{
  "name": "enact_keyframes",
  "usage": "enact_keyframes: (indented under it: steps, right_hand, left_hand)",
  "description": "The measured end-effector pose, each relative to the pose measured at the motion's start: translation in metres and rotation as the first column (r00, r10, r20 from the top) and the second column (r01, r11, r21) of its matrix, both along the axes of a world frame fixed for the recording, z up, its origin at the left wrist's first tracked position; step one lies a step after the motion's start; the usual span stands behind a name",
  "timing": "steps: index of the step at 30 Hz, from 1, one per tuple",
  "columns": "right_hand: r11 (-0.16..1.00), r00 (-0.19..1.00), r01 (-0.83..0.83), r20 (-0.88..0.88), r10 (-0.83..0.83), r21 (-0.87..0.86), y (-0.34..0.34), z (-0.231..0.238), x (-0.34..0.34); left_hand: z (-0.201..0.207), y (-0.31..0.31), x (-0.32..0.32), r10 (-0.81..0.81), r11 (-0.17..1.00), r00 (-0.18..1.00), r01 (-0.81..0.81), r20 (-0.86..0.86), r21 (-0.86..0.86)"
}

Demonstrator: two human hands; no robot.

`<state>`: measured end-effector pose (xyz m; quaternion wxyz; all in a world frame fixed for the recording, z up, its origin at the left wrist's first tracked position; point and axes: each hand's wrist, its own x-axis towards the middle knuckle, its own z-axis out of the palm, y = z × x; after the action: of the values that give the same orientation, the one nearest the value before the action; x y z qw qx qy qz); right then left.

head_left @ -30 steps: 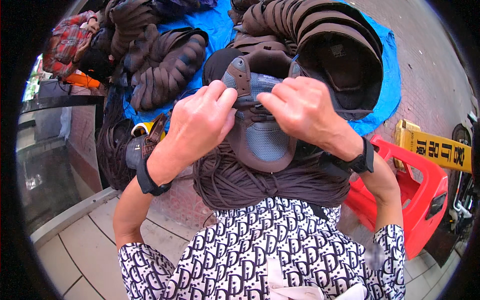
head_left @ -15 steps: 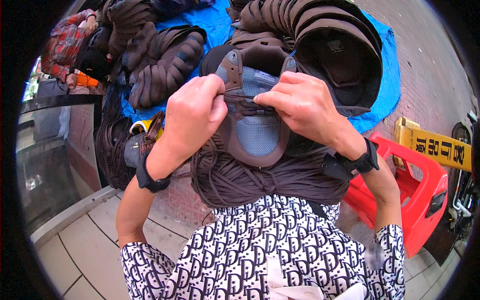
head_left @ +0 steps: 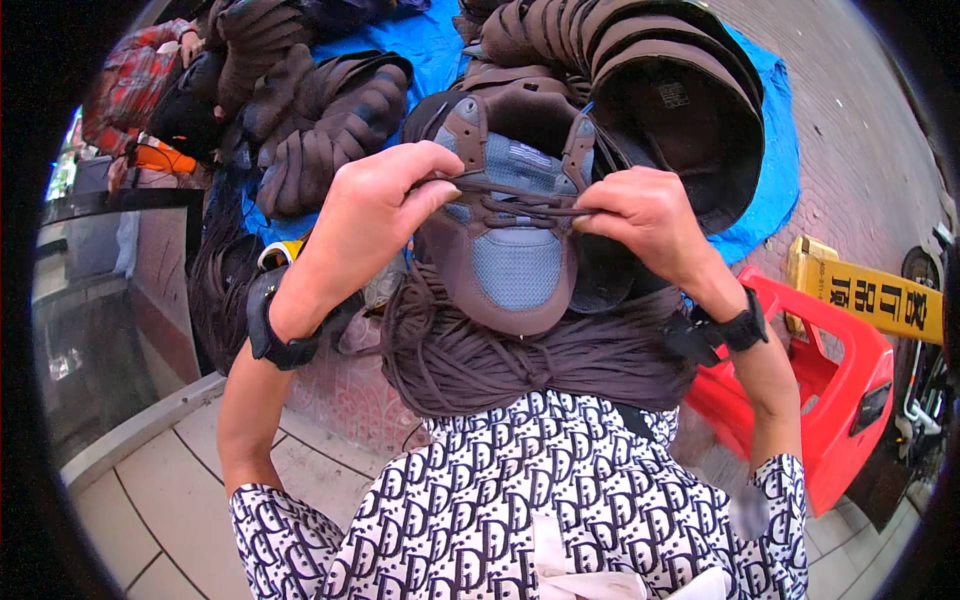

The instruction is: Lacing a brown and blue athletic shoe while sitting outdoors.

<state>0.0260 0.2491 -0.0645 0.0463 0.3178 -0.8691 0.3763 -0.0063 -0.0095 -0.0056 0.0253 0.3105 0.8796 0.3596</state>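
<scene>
A brown and blue-grey shoe upper [head_left: 516, 265] sits in front of me, toe toward me. Dark brown shoelace [head_left: 510, 205] crosses its lower eyelets. My left hand [head_left: 385, 205] pinches a lace end at the shoe's left side, and my right hand [head_left: 635, 215] pinches the other at its right, so the lace stretches between them. The upper eyelets on both flaps hold no lace. Below the toe, a thick bundle of brown laces [head_left: 530, 360] lies across my lap.
Stacked shoe uppers [head_left: 335, 135] lie on a blue tarp [head_left: 775, 150], with a larger curved row [head_left: 690, 130] at the far right. A red plastic stool [head_left: 850, 370] and a yellow sign [head_left: 870, 295] stand at right. A person in a checked sleeve [head_left: 130, 85] is at far left.
My hands have moved apart, the right one outward and slightly down. The lace has been drawn out to both sides and now runs taut across the shoe upper.
</scene>
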Motion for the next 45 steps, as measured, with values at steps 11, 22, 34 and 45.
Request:
enact_keyframes:
  steps: [11, 22, 34, 45]
  right_hand:
    - [0.490, 0.611, 0.254, 0.531, 0.587, -0.834, -0.020, 0.010, -0.020]
    - [0.757, 0.661, 0.369, 0.725, 0.194, -0.539, -0.009, 0.016, -0.012]
    - [0.502, 0.752, 0.295, 0.521, 0.403, -0.813, 0.021, 0.004, -0.010]
    - [0.982, 0.908, -0.148, -0.376, 0.183, 0.119, -0.017, 0.006, -0.038]
  left_hand:
    - [-0.003, -0.002, 0.003, -0.092, 0.976, 0.977, 0.050, -0.194, -0.212]
    - [0.003, -0.046, 0.006, 0.007, 0.981, 0.993, -0.029, -0.115, -0.193]
    - [0.026, -0.008, 0.007, 0.172, 0.985, 0.887, -0.167, 0.429, -0.050]
    - [0.006, 0.028, -0.001, -0.370, 0.818, 0.898, 0.194, -0.237, -0.541]
